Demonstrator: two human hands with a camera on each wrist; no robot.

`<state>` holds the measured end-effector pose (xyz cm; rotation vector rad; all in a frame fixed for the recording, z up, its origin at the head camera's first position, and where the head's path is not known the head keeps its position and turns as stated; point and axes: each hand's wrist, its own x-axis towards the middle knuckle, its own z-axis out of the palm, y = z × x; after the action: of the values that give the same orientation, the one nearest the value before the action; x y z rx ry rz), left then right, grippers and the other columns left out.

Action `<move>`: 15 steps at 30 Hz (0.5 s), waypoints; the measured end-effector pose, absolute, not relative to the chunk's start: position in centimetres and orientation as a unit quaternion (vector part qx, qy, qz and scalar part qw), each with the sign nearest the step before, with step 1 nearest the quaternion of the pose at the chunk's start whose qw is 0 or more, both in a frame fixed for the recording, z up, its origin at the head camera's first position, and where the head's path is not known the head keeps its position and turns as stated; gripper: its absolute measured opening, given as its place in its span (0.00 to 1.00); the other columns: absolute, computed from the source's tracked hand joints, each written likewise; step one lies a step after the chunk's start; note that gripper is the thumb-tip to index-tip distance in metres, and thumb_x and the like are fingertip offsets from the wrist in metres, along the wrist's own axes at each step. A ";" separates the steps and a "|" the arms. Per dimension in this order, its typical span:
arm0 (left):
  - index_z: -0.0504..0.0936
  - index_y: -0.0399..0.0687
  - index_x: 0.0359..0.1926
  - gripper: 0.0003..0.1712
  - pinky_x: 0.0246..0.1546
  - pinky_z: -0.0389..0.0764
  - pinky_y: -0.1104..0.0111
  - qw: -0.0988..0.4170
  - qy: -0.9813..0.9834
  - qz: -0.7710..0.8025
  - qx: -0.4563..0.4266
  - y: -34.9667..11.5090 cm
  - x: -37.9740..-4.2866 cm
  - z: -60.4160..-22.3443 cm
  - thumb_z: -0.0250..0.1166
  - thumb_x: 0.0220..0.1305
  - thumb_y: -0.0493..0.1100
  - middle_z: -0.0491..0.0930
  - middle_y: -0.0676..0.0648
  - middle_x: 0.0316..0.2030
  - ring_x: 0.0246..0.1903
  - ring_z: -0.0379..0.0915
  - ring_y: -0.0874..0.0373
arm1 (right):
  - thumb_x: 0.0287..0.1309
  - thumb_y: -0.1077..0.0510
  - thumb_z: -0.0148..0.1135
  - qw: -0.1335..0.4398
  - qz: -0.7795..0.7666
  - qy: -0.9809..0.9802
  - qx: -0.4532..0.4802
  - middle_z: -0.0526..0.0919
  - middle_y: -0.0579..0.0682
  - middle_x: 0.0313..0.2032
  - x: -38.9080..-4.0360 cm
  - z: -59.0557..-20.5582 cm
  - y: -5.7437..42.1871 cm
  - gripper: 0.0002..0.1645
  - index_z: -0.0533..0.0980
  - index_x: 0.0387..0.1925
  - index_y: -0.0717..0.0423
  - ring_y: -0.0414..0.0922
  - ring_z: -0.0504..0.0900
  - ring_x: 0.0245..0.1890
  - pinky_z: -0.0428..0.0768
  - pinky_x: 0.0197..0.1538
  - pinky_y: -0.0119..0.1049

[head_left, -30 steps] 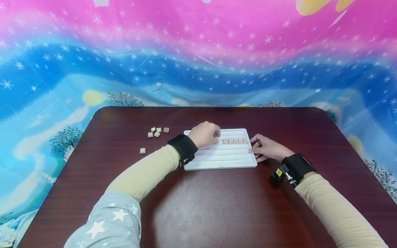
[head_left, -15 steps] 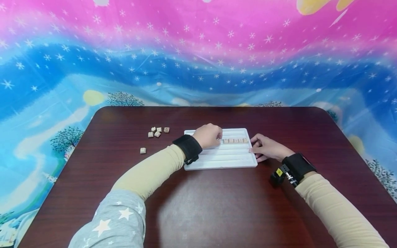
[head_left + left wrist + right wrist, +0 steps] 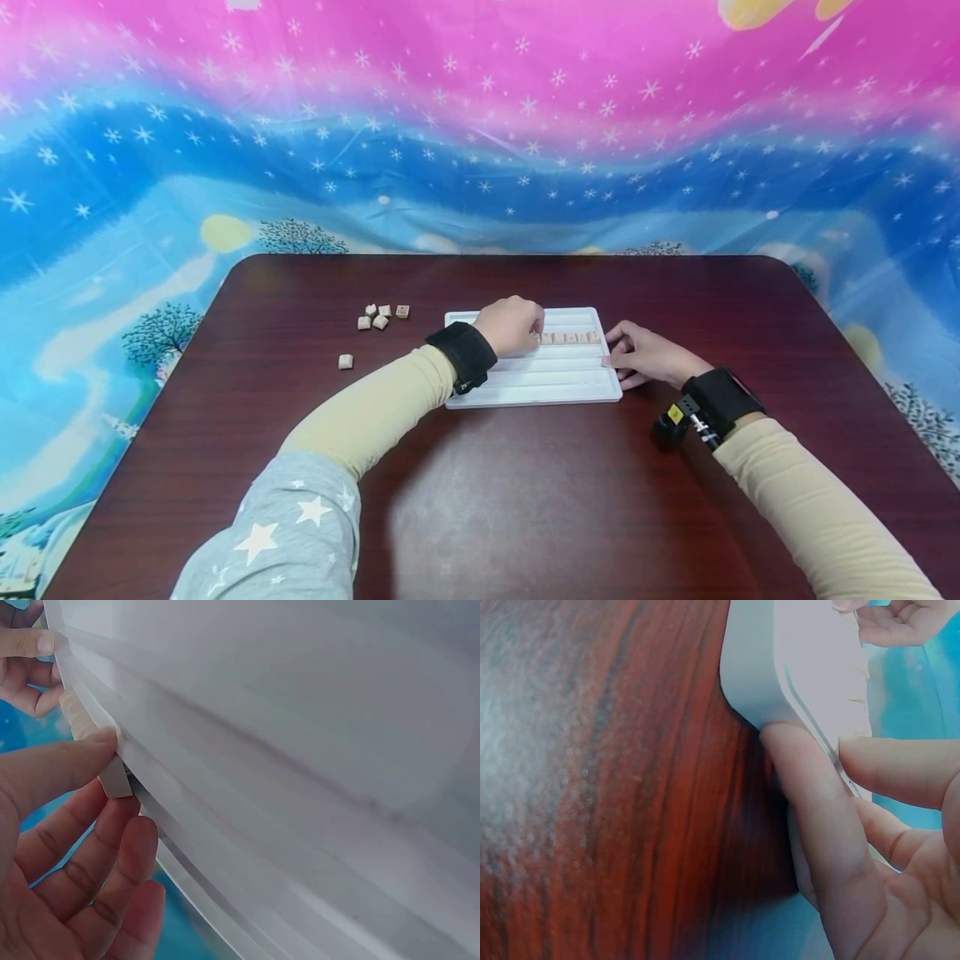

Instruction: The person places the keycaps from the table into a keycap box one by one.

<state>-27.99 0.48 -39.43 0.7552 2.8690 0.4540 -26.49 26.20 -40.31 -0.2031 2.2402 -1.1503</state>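
Left hand (image 3: pixel 510 325) has its grip pinched on a pale block (image 3: pixel 116 781), by the block row (image 3: pixel 572 338). Right hand (image 3: pixel 651 356) clamps the white tray (image 3: pixel 536 395).

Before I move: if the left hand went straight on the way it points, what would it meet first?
Most likely the row of tiles, just beyond the tile that the left hand pinches; whether they touch is hard to tell.

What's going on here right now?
The left hand pinches a small tile at the left end of a row of tiles in a white tray. The right hand holds the tray's right edge. Five more tiles lie grouped on the table to the tray's left, with a single tile apart from them.
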 end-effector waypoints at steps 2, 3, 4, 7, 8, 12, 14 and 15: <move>0.87 0.49 0.41 0.04 0.35 0.77 0.64 0.068 0.954 0.150 0.251 0.5 -28.0 -39.5 0.68 0.66 0.39 0.82 0.51 0.34 0.33 0.75 0.56 | 0.73 0.65 0.58 0.303 -0.435 0.845 -0.075 0.73 0.62 0.43 -26.5 -40.3 26.2 0.28 0.57 0.64 0.71 0.49 0.78 0.35 0.86 0.38 0.40; 0.87 0.49 0.41 0.04 0.35 0.77 0.64 0.068 0.954 0.148 0.250 0.6 -28.1 -39.5 0.68 0.66 0.39 0.83 0.51 0.34 0.33 0.75 0.56 | 0.73 0.65 0.58 0.302 -0.435 0.845 -0.075 0.73 0.62 0.43 -26.5 -40.3 26.2 0.28 0.57 0.64 0.71 0.49 0.78 0.35 0.86 0.38 0.40; 0.87 0.50 0.41 0.04 0.35 0.77 0.64 0.068 0.954 0.147 0.250 0.6 -28.1 -39.5 0.68 0.66 0.39 0.83 0.51 0.34 0.34 0.75 0.56 | 0.73 0.65 0.58 0.302 -0.434 0.845 -0.076 0.73 0.62 0.43 -26.5 -40.3 26.2 0.28 0.57 0.64 0.71 0.49 0.78 0.35 0.86 0.38 0.40; 0.87 0.49 0.42 0.05 0.35 0.78 0.64 0.067 0.954 0.148 0.251 0.6 -28.1 -39.5 0.68 0.66 0.39 0.83 0.51 0.35 0.34 0.75 0.56 | 0.73 0.65 0.58 0.301 -0.433 0.846 -0.077 0.73 0.62 0.43 -26.5 -40.4 26.2 0.28 0.57 0.64 0.71 0.48 0.78 0.34 0.86 0.38 0.40; 0.87 0.49 0.43 0.06 0.35 0.78 0.63 0.066 0.954 0.147 0.251 0.6 -28.1 -39.5 0.68 0.66 0.39 0.84 0.51 0.36 0.34 0.76 0.56 | 0.73 0.65 0.58 0.302 -0.433 0.846 -0.078 0.73 0.62 0.43 -26.6 -40.4 26.2 0.28 0.57 0.64 0.71 0.48 0.78 0.34 0.86 0.38 0.40; 0.87 0.49 0.46 0.09 0.36 0.79 0.63 0.067 0.954 0.150 0.250 0.6 -28.0 -39.5 0.68 0.66 0.39 0.85 0.51 0.38 0.35 0.76 0.57 | 0.74 0.65 0.58 0.302 -0.434 0.845 -0.082 0.73 0.61 0.43 -26.6 -40.4 26.2 0.28 0.56 0.64 0.72 0.48 0.77 0.34 0.86 0.37 0.40; 0.87 0.49 0.47 0.10 0.36 0.79 0.63 0.068 0.954 0.152 0.250 0.6 -27.9 -39.4 0.68 0.66 0.39 0.85 0.51 0.39 0.35 0.77 0.57 | 0.74 0.65 0.58 0.302 -0.435 0.844 -0.082 0.72 0.61 0.42 -26.5 -40.4 26.2 0.28 0.56 0.65 0.72 0.48 0.77 0.34 0.86 0.37 0.40; 0.87 0.48 0.48 0.11 0.36 0.79 0.63 0.070 0.954 0.153 0.250 0.6 -27.9 -39.4 0.68 0.66 0.39 0.85 0.50 0.40 0.35 0.77 0.57 | 0.74 0.65 0.58 0.302 -0.435 0.844 -0.082 0.72 0.61 0.42 -26.5 -40.4 26.2 0.28 0.56 0.65 0.72 0.48 0.77 0.34 0.86 0.37 0.40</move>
<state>-27.92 0.56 -39.42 0.7525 2.8691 0.4601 -26.50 26.20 -40.40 -0.2183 2.2396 -1.1539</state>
